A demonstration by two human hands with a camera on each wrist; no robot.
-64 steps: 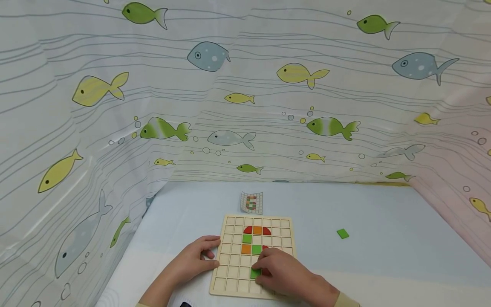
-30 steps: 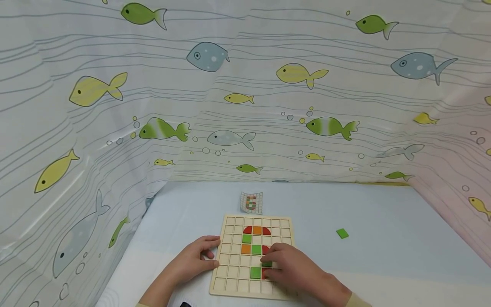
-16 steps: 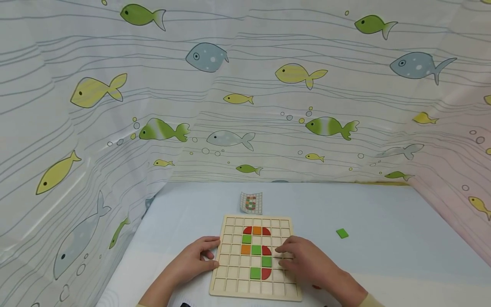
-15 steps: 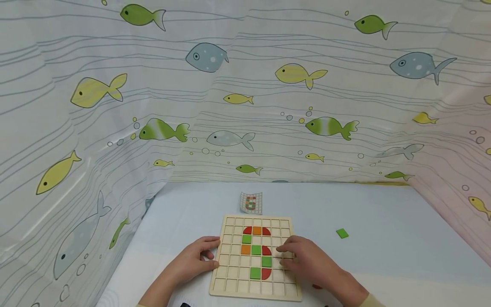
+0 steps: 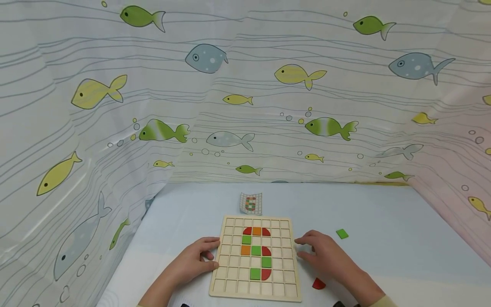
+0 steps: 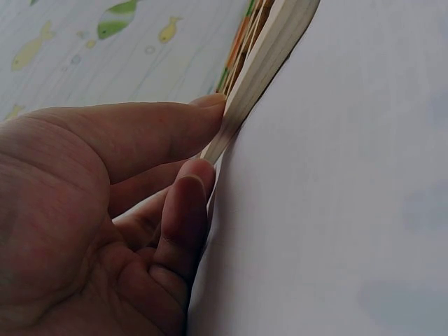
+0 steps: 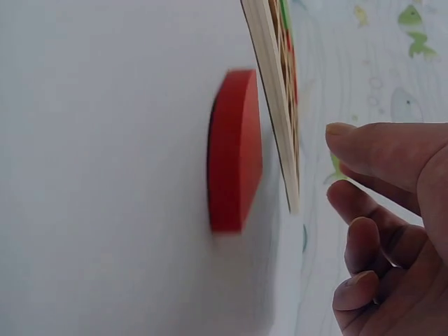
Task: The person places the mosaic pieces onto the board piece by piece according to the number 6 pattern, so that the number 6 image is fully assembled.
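Observation:
A wooden grid board (image 5: 234, 285) lies on the table with several red, orange and green tiles (image 5: 255, 250) set in its squares. My left hand (image 5: 195, 258) rests at the board's left edge, index finger and thumb touching it; the left wrist view shows the thumb (image 6: 161, 133) against the wooden side. Just off the right edge is my right hand (image 5: 324, 256), fingers apart and nothing between them. Below that hand lies a loose red quarter-round tile (image 5: 319, 283), large in the right wrist view beside the board's edge (image 7: 273, 91). A loose green square tile (image 5: 342, 233) sits farther right.
Behind the board stands a small pattern card (image 5: 251, 203) printed with a coloured grid figure. Fish-printed sheeting (image 5: 268, 128) walls the table at the back and sides. Dark objects (image 5: 341, 304) show partly at the bottom edge.
My right hand has let go of the tiles and drawn back rightward off the board, uncovering a green square, red quarter-rounds and the loose red tile. The left hand has stayed put.

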